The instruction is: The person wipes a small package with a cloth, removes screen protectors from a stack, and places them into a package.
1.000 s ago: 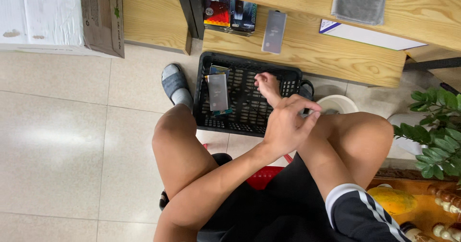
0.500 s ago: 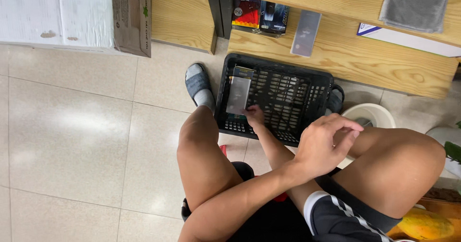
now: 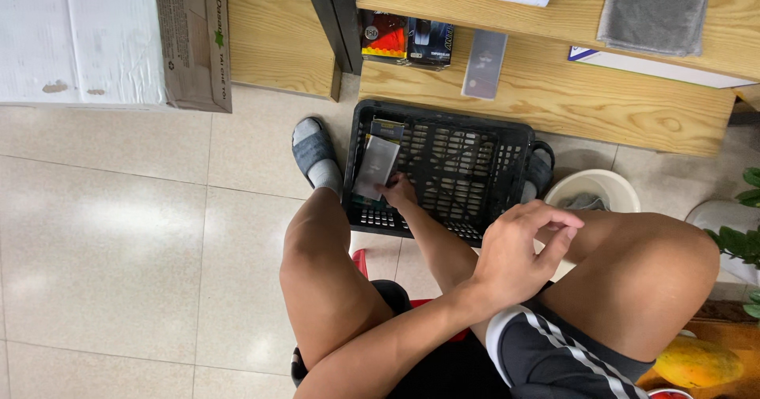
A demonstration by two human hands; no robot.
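While I sit over the black basket (image 3: 475, 169):
Right hand (image 3: 398, 191): pinching grey packet (image 3: 375, 167) inside basket.
Left hand (image 3: 518, 248): empty, fingers loosely curled, above basket's near rim.

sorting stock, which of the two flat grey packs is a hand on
The grey pack inside the black basket, touched by the right hand; the other grey pack lies untouched on the wooden shelf.

Single head view, steeply downward, close over basket (image 3: 443, 169), knees.
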